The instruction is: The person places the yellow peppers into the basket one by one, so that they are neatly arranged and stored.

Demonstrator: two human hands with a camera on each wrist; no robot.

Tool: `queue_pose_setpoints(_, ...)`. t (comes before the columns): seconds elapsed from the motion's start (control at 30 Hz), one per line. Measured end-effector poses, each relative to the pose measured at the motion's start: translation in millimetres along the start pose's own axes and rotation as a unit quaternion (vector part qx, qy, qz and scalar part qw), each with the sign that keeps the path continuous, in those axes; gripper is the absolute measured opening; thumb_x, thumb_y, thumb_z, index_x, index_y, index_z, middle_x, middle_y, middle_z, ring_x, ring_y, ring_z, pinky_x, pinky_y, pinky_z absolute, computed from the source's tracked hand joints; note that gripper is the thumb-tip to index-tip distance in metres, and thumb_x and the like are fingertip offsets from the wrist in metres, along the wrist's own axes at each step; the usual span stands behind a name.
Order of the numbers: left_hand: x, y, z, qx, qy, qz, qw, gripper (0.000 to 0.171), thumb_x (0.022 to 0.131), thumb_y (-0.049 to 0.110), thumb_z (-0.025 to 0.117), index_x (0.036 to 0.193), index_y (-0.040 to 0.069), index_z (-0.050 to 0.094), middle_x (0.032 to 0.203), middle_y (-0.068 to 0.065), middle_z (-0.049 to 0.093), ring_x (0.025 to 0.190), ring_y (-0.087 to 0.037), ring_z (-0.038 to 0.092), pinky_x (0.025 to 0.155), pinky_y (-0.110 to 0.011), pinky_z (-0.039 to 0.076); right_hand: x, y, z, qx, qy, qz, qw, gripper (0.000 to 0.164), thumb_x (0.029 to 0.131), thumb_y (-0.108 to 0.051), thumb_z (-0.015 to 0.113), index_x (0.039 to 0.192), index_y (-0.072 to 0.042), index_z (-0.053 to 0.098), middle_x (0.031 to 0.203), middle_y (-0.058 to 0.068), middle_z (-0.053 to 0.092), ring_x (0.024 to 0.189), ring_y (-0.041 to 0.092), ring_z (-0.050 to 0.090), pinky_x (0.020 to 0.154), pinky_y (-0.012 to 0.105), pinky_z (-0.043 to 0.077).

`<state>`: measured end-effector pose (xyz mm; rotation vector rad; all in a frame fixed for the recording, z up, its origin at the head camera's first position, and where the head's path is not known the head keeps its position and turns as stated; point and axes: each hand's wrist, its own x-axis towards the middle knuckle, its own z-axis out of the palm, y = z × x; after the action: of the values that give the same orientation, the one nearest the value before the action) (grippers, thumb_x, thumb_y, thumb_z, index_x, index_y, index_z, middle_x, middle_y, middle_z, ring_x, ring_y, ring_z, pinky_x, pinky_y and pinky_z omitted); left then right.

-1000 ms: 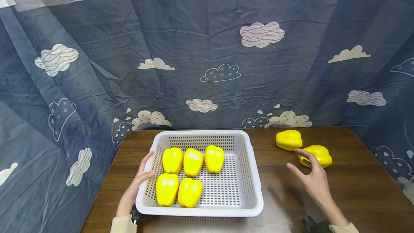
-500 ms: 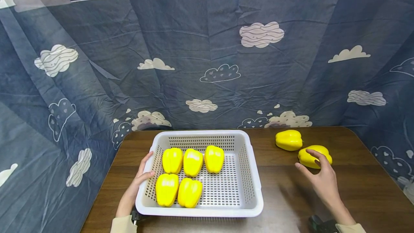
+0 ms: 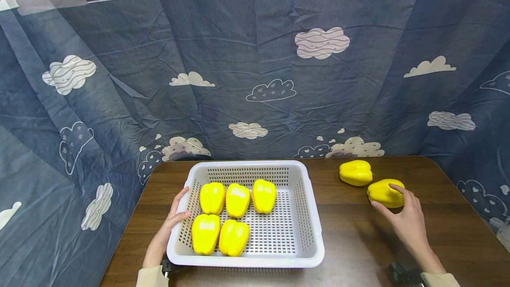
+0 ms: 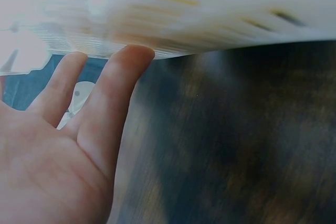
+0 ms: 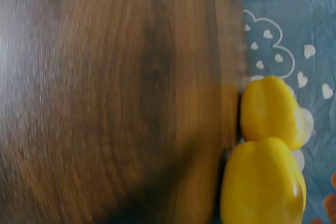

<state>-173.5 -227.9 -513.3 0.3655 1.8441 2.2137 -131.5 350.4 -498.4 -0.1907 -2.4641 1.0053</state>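
In the head view a white plastic basket holds several yellow bell peppers at its left and middle. My left hand touches the basket's left side with extended fingers; the left wrist view shows the fingers against the slotted wall. Two more peppers lie on the table at the right: a far pepper and a nearer pepper. Around the nearer one's right end, my right hand has its thumb and fingers spread. In the right wrist view, the fingertips show apart from that pepper.
The brown wooden table lies under everything. Behind its far edge hangs a dark blue curtain with a cloud print.
My right hand has moved rightward along the nearer loose pepper, toward its right end. The left hand, the basket and the peppers have stayed in place.
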Motion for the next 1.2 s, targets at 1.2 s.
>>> queue_pose_setpoints(1.2,-0.8,-0.3,-0.1,-0.004,0.005,-0.001,1.0,0.068,0.089,0.005,0.033,0.151,0.028,0.014,0.156,-0.02,-0.003,0.134,-0.045,0.012,0.097,-0.042,0.033,8.3,29.2,1.2,-0.041,-0.019,0.026,0.999,0.081,0.083,-0.027,0.073,0.136,0.018,0.03,0.136,0.039,0.028,0.124,0.054,0.027,0.103,0.061,0.019)
